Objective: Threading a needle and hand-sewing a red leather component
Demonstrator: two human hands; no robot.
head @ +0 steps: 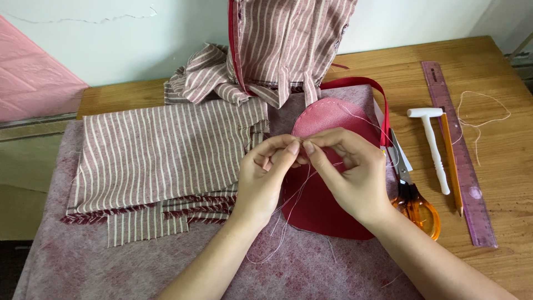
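My left hand (pixel 265 178) and my right hand (pixel 350 172) meet fingertip to fingertip over a rounded red fabric piece (pixel 316 208) lying on a mottled pink felt mat (pixel 139 266). Both pinch a thin white thread (pixel 288 214) that trails in loops down over the red piece and mat. The upper part of the piece, a pink oval (pixel 333 118), shows a line of white stitches along its edge. A needle is too small to make out.
Folded striped fabric (pixel 161 155) lies left of my hands, with more striped cloth (pixel 277 44) piled behind. To the right on the wooden table (pixel 499 61): orange-handled scissors (pixel 413 203), white T-shaped tool (pixel 433 144), pencil (pixel 451 164), purple ruler (pixel 461 155), loose thread (pixel 480 119), red ribbon (pixel 366 86).
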